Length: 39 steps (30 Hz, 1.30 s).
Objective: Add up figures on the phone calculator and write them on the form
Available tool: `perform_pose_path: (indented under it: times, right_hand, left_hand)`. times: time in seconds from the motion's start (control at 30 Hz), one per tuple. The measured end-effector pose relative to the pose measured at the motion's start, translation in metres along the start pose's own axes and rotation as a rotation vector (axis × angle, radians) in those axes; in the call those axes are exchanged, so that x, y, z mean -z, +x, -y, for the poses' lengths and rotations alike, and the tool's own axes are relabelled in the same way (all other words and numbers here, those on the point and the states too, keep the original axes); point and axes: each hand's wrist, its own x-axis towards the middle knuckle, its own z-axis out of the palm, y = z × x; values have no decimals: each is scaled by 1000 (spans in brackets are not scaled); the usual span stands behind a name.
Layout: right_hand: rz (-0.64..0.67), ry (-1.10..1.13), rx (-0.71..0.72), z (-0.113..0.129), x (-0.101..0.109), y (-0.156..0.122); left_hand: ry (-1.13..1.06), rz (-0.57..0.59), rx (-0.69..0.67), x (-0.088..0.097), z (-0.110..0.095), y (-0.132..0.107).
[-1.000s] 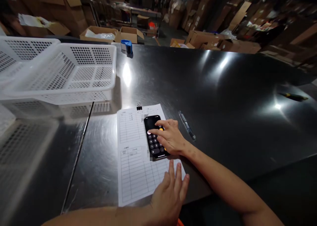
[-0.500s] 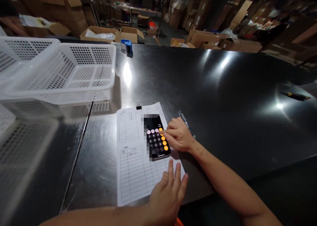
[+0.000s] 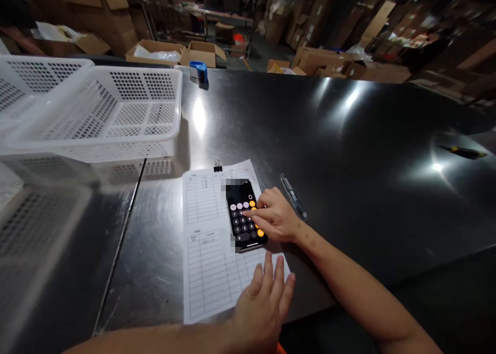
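Observation:
A black phone [image 3: 243, 217] showing a calculator keypad lies on a printed form sheet [image 3: 211, 250] on the steel table [image 3: 349, 152]. My right hand [image 3: 277, 217] rests at the phone's right edge, its forefinger stretched onto the keys and the other fingers curled, holding nothing. My left hand [image 3: 263, 302] lies flat with fingers out on the lower right corner of the sheet. A small black binder clip [image 3: 217, 166] grips the sheet's top edge. A pen [image 3: 293, 197] lies just right of my right hand.
Two white perforated plastic baskets [image 3: 93, 111] stand at the left of the table. A blue tape dispenser [image 3: 198, 72] sits at the far edge. A dark and yellow tool [image 3: 463, 151] lies far right. Cardboard boxes [image 3: 201, 51] fill the floor behind.
My right hand moved from over the keypad to the phone's right edge, then its forefinger slid back left onto the keys. The left hand and sheet stayed put.

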Motion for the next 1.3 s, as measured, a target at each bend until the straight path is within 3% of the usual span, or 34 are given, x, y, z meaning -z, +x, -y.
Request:
perform_pose_path:
  times: [0.33, 0.6, 0.7, 0.8, 1.1, 1.23, 1.3]
  right_hand:
    - [223, 104, 77, 12, 1, 5]
    - [134, 122, 139, 10, 2, 4]
    - [18, 95, 148, 7, 6, 3]
    - [-83, -28, 58, 1, 10, 2]
    - [28, -158, -18, -5, 7, 0]
    - [-13, -128, 29, 1, 7, 3]
    - [38, -107, 41, 3, 4, 4]
  left_hand:
    - [-3, -46, 34, -3, -2, -1]
    - [-6, -38, 27, -3, 0, 0]
    - [-20, -33, 21, -3, 0, -1]
    - [-19, -16, -6, -1, 1, -1]
    - [-14, 5, -22, -1, 4, -1]
    - [-14, 5, -22, -1, 2, -2]
    - [-5, -1, -21, 0, 1, -1]
